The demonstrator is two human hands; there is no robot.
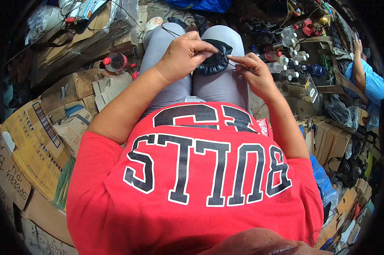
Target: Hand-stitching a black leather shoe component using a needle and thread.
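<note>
A black, glossy leather-like piece (212, 68) with a puckered, gathered edge rests over my right thigh near the knee. It resembles part of a shoe upper, but its full shape is partly covered by my fingers. My left hand (185, 55) pinches its upper edge between thumb and forefinger. At the piece's right side, my right hand (256, 74) is closed in a pinch, its forefinger reaching to the gathered edge. Whatever thin thing those right fingertips hold is too small to make out. Grey trousers (166, 91) cover my legs under the work.
Cardboard boxes (39, 140) crowd the left side, with a red-capped bottle (115, 62) near my left leg. Several small bottles (278, 68) stand right of my knee. Farther right, a person in a blue shirt (374, 78) sits close by. Brown cartons (330, 138) lie below them.
</note>
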